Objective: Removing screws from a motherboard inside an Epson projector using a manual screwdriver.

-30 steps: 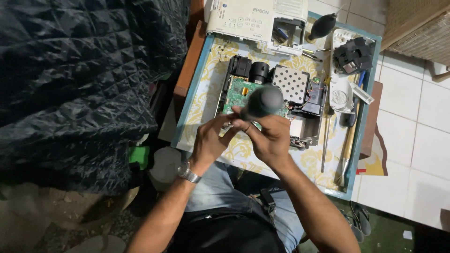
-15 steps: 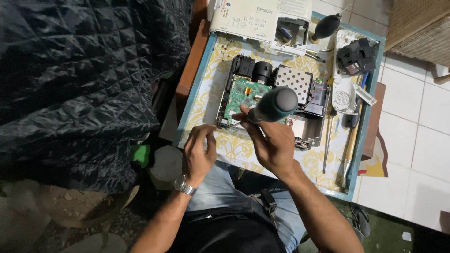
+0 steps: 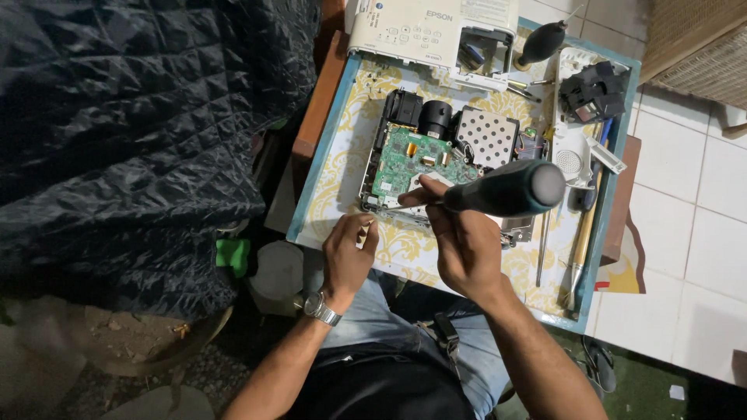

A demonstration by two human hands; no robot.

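Note:
My right hand [image 3: 461,237] grips a screwdriver with a dark green handle [image 3: 506,188], its shaft pointing left at the near edge of an opened projector chassis [image 3: 436,167] with a green circuit board [image 3: 406,162]. My left hand [image 3: 348,253] rests on the table near the chassis's front left corner and pinches a small pale piece between thumb and fingers. A watch sits on that wrist. Both hands are over the yellow-patterned tabletop [image 3: 342,175].
A white projector cover [image 3: 424,29] lies at the table's far edge beside a black air blower [image 3: 541,43]. Loose black and white parts [image 3: 595,89], a hammer [image 3: 580,241] and long tools lie on the right. A dark quilted cloth [image 3: 132,132] fills the left. White tiled floor lies to the right.
My left hand drew back from the screwdriver to the table's near side. My right hand tilted the screwdriver, swinging its handle to the right and its tip toward the chassis edge.

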